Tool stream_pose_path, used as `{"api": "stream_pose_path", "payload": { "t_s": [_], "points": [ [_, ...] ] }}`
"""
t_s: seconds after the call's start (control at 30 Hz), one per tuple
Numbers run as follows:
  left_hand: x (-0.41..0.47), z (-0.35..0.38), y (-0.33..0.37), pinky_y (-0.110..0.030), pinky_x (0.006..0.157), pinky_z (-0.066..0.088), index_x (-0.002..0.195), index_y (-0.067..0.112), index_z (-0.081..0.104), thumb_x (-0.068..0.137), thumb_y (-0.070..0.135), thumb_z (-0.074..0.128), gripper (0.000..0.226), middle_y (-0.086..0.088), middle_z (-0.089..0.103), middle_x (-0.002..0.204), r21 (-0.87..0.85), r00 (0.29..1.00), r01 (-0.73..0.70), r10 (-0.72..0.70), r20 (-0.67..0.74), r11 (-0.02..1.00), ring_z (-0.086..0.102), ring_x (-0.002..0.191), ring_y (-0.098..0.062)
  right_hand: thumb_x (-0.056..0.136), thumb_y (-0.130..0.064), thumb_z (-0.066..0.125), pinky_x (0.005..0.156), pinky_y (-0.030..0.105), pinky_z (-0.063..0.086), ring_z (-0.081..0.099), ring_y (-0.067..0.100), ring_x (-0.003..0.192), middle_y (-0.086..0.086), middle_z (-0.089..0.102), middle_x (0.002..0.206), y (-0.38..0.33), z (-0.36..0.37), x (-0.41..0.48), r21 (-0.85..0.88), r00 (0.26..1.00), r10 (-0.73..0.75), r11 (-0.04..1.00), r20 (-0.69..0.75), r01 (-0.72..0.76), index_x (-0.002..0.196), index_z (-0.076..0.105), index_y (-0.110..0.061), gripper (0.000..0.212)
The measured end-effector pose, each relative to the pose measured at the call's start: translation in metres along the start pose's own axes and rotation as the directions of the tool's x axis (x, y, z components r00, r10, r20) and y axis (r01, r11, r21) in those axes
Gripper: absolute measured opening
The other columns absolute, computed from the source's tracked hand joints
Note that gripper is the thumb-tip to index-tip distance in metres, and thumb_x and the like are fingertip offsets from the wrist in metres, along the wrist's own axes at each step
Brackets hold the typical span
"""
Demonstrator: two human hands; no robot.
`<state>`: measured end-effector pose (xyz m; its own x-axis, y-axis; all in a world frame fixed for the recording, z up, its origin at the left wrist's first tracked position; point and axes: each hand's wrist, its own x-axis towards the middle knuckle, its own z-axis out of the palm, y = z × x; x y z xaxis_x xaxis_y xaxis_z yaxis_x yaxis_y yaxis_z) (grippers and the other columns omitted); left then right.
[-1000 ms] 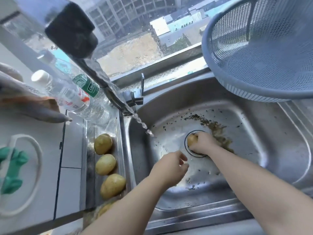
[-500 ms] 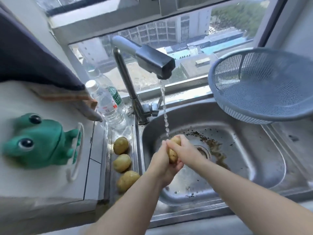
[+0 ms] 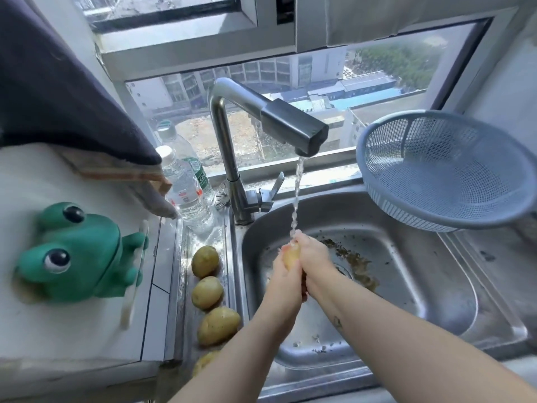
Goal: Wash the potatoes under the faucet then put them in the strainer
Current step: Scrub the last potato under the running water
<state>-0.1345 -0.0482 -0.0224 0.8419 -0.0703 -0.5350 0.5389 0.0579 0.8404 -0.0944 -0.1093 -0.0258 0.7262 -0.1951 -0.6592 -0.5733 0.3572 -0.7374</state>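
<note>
The potato (image 3: 292,256) sits under the faucet (image 3: 290,126) stream, over the sink (image 3: 406,274) — pressed between the left hand (image 3: 282,279) and right hand (image 3: 315,257), fingers of both curled around it.

bottle labels (image 3: 188,196), too blurred to read

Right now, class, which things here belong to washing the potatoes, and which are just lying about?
For the job: potato held by left hand and right hand, faucet, running water, sink, empty strainer, potatoes on the ledge.

Lying about: green frog toy, two water bottles, dark cloth.
</note>
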Motion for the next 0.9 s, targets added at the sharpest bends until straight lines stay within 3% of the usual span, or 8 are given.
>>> {"api": "stream_pose_path", "payload": {
  "t_s": [0.1, 0.2, 0.37, 0.43, 0.5, 0.63, 0.77, 0.9],
  "points": [
    [0.002, -0.004, -0.003, -0.016, 0.044, 0.037, 0.122, 0.014, 0.054, 0.097, 0.029, 0.051, 0.029, 0.005, 0.059, 0.071, -0.007, 0.999, -0.023, 0.023, -0.023, 1.0, 0.05, 0.05, -0.001, 0.098, -0.028, 0.041, 0.079, 0.04, 0.053, 0.061, 0.023, 0.072, 0.006, 0.067, 0.079, 0.0, 0.002, -0.002, 0.063, 0.998, 0.062, 0.996, 0.027, -0.063, 0.084, 0.063, -0.008, 0.033],
    [0.005, -0.002, 0.008, -0.015, 0.039, 0.034, 0.088, 0.014, 0.062, 0.095, 0.03, 0.055, 0.019, 0.012, 0.054, 0.047, -0.101, 0.994, 0.027, -0.038, -0.106, 0.995, 0.047, 0.038, 0.001, 0.1, -0.027, 0.037, 0.092, 0.044, 0.049, 0.063, 0.02, 0.084, -0.001, 0.069, 0.093, 0.003, 0.001, -0.007, 0.133, 0.99, 0.043, 0.989, 0.137, -0.061, 0.096, 0.065, -0.016, 0.031],
    [0.014, -0.005, 0.016, -0.022, 0.042, 0.02, 0.045, 0.021, 0.053, 0.09, 0.043, 0.056, 0.05, 0.009, 0.034, 0.038, -0.112, 0.971, 0.174, -0.19, -0.147, 0.978, 0.026, 0.038, -0.007, 0.1, -0.029, 0.036, 0.081, 0.035, 0.05, 0.059, 0.02, 0.104, 0.006, 0.062, 0.117, 0.018, -0.008, -0.006, -0.056, 0.968, -0.086, 0.993, 0.237, 0.102, 0.129, 0.049, -0.024, 0.032],
    [0.019, -0.009, 0.014, -0.021, 0.042, 0.02, 0.051, 0.02, 0.054, 0.091, 0.046, 0.052, 0.048, 0.005, 0.031, 0.04, -0.174, 0.945, 0.247, -0.277, -0.173, 0.953, 0.026, 0.039, -0.009, 0.099, -0.027, 0.043, 0.1, 0.037, 0.046, 0.056, 0.017, 0.114, 0.002, 0.056, 0.125, 0.023, -0.013, -0.005, -0.184, 0.945, -0.138, 0.963, 0.296, 0.198, 0.136, 0.037, -0.031, 0.038],
    [0.021, -0.013, 0.013, -0.019, 0.04, 0.02, 0.059, 0.017, 0.048, 0.093, 0.038, 0.046, 0.04, 0.004, 0.03, 0.039, -0.167, 0.927, 0.311, -0.337, -0.164, 0.936, 0.026, 0.037, -0.009, 0.092, -0.024, 0.054, 0.104, 0.037, 0.044, 0.056, 0.016, 0.114, -0.002, 0.055, 0.121, 0.027, -0.016, -0.003, -0.234, 0.936, -0.17, 0.94, 0.307, 0.247, 0.13, 0.038, -0.033, 0.042],
    [0.016, -0.015, 0.018, -0.016, 0.043, 0.015, 0.059, 0.018, 0.038, 0.092, 0.02, 0.037, 0.033, 0.005, 0.028, 0.034, -0.055, 0.928, 0.358, -0.362, -0.093, 0.932, 0.022, 0.032, -0.008, 0.085, -0.023, 0.062, 0.078, 0.034, 0.053, 0.062, 0.018, 0.088, 0.006, 0.064, 0.098, 0.028, -0.006, 0.006, -0.269, 0.964, -0.183, 0.935, 0.194, 0.232, 0.106, 0.054, -0.021, 0.022],
    [0.017, -0.018, 0.012, -0.017, 0.045, 0.016, 0.06, 0.012, 0.04, 0.098, 0.026, 0.03, 0.041, -0.001, 0.033, 0.04, 0.083, 0.947, 0.295, -0.281, -0.153, 0.952, 0.023, 0.037, -0.011, 0.094, -0.028, 0.051, 0.047, 0.023, 0.038, 0.052, 0.015, 0.062, 0.002, 0.059, 0.075, 0.027, 0.009, 0.011, -0.245, 0.986, -0.134, 0.957, 0.098, 0.155, 0.092, 0.059, -0.014, 0.017],
    [0.02, -0.024, -0.001, -0.02, 0.042, 0.025, 0.065, 0.009, 0.053, 0.101, 0.049, 0.021, 0.063, -0.002, 0.044, 0.044, 0.233, 0.965, 0.213, -0.167, -0.202, 0.949, 0.034, 0.038, -0.013, 0.097, -0.027, 0.038, 0.051, 0.026, 0.041, 0.057, 0.029, 0.07, 0.011, 0.059, 0.07, 0.026, 0.014, 0.02, -0.059, 0.999, 0.021, 0.998, -0.028, -0.022, 0.064, 0.057, -0.016, 0.04]
  ]
}}
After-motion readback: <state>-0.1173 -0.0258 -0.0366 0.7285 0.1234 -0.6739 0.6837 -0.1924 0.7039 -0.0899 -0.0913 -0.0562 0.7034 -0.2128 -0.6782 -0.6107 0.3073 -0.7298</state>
